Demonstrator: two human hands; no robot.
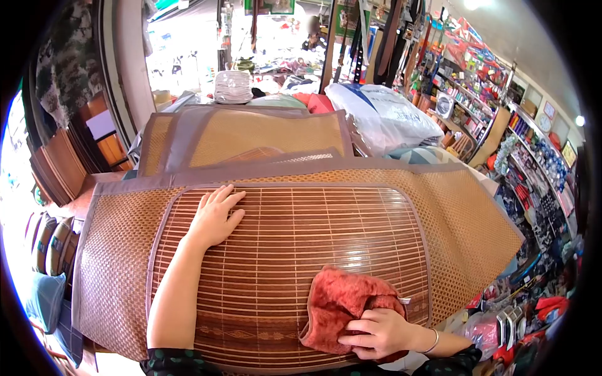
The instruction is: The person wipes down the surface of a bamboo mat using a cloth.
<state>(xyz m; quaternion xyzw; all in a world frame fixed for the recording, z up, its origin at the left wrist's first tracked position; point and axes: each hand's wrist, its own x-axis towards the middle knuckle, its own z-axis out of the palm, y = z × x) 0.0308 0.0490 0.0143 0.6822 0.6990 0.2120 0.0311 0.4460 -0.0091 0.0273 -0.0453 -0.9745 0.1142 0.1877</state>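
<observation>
A brown bamboo slat mat with rounded corners and a cloth border lies over a larger woven mat. My left hand rests flat on the slat mat's upper left part, fingers spread. Near the lower right of the slat mat, my right hand grips a red plush cloth, its fingers curled into the fabric. The cloth lies bunched against the slats, and a small white tag sticks out at its right side. Part of the cloth is hidden under my right hand.
Behind the mats lies another bordered mat. A plastic-wrapped package stands at the back right, and a stack of wrapped pale items at the back. Shelves of goods line the right side. Cushions sit at the lower left.
</observation>
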